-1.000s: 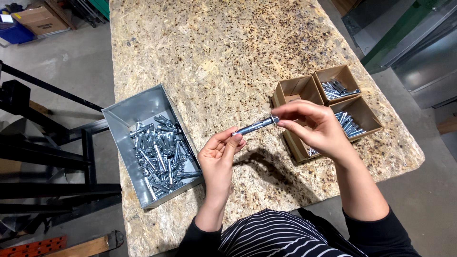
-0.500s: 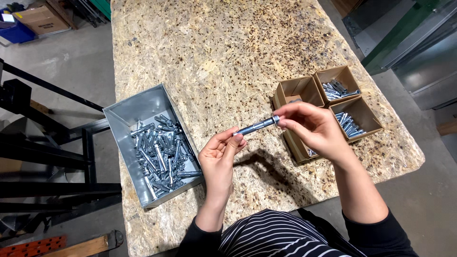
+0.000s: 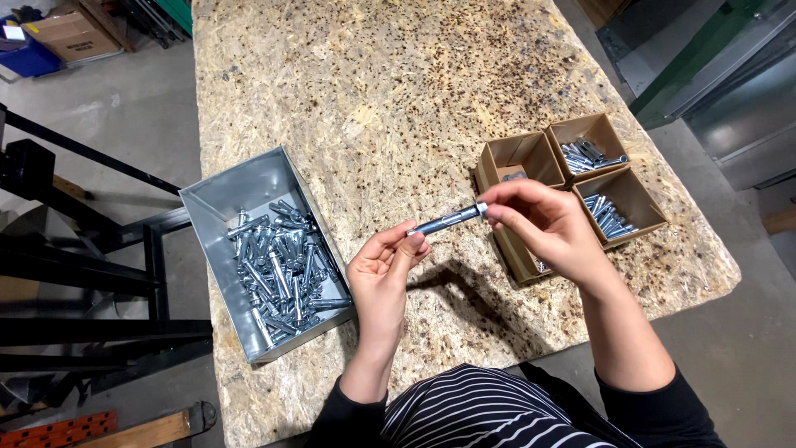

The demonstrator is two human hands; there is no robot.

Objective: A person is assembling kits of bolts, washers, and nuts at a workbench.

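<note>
Leftmost, a grey metal bin of loose bolts sits on the tabletop. Just right of it, the left hand pinches one end of a silver anchor bolt held above the tabletop, while the right hand grips its other end. Farther right stand cardboard boxes holding more bolts.

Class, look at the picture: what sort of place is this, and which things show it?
Probably a workshop or warehouse bench: a chipboard table, a metal bin of bolts, small cardboard boxes and a concrete floor.
</note>
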